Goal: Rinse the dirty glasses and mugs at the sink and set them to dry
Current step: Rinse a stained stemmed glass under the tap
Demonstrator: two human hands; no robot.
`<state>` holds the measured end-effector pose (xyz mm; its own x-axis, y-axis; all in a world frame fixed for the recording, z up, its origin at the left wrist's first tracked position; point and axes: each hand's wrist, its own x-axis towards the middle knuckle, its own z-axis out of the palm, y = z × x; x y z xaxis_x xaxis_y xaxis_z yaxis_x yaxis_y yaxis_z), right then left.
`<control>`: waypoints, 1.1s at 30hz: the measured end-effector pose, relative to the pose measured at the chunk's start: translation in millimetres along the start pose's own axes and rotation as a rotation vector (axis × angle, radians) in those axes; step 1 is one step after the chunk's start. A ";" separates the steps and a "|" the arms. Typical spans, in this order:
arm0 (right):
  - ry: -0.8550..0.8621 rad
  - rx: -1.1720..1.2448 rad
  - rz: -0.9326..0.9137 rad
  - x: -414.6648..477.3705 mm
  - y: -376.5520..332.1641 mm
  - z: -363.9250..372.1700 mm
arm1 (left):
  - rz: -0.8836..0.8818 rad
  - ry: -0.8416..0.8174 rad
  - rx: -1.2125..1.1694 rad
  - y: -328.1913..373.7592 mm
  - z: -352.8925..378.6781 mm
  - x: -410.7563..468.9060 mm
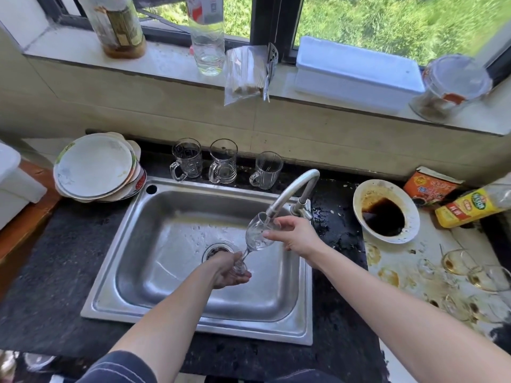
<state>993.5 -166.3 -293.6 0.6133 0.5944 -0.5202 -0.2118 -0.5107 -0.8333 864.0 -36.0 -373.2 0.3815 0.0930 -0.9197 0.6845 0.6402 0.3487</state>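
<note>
Glass (255, 234) over the sink (193, 324), tilted: mouth up against the spout of the tap (293, 189), foot down toward the drain (217, 250). Step in hand, by my reading: rinse of one stemmed glass.

Left hand (231, 272): palm up, fingers curled round the stem just above the foot. You carry the weight low, which leaves the bowl free under the spout.

Right hand (293, 234): thumb and fingertips pinch the side of the bowl. Likely purpose: to steady the mouth at the spout and rub the wall. Keep the pressure light, as the bowl looks thin and will be slippery when wet.

Tilt: lets water enter at the rim and spill back into the sink, not onto the tabletop (55, 286). Water shows inside the bowl, but the stream itself is too faint to confirm.

Mugs (224, 161): three, upright in a row on the tabletop behind the sink, handles toward you, apart from one another. They look clear. Rinsed or waiting, cannot tell. Standing mouth-up, they would hold drips.

Dirty glasses (456, 262): on the stained tabletop to your right, brown dregs in several, well apart from the sink. They sit on your right-hand side, so that hand probably fetches the next one. Judgement: most of the task remains.

Bowl (414, 217) of dark sauce stands between sink and those glasses, so mind your forearm when reaching across. Plates (94, 167) are stacked left of the sink.
</note>
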 end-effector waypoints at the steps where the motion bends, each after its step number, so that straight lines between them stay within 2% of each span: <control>1: 0.014 0.009 0.002 1.0 0.1 1.1 | -0.019 -0.012 0.017 0.1 -1.0 0.6; 7: -0.057 -0.058 0.033 -2.4 -0.2 -3.0 | -0.048 -0.004 0.134 0.2 -8.8 2.5; 11: -0.004 -0.047 -0.012 8.6 -6.8 1.1 | -0.033 0.001 0.094 8.4 -6.7 0.0; 15: -0.099 -0.134 0.047 5.6 -2.5 0.9 | -0.046 0.036 0.105 -0.6 -16.4 -2.4; 19: -0.004 0.011 0.142 10.5 7.5 -5.2 | -0.007 0.038 -0.095 1.2 -22.0 -0.1; 22: -0.047 0.117 0.212 15.8 12.8 0.7 | 0.042 0.082 -0.124 12.4 -31.2 -10.7; 24: -0.060 0.107 0.250 14.6 19.1 2.3 | 0.137 0.222 0.016 19.0 -37.1 -18.6; 26: -0.028 0.061 0.277 12.3 28.1 2.5 | 0.306 0.431 0.211 26.5 -38.8 -26.9; 30: 0.004 -0.004 0.308 9.3 44.3 0.7 | 0.647 0.803 0.844 39.7 -29.5 -57.6; 33: 0.008 -0.047 0.304 7.4 50.0 -1.4 | 0.948 0.947 1.202 44.8 -18.4 -76.6</control>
<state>988.5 -188.3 -338.9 0.5332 0.4046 -0.7429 -0.3514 -0.6929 -0.6296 854.0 -0.4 -290.5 0.7179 0.6958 0.0205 0.6610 -0.6906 0.2936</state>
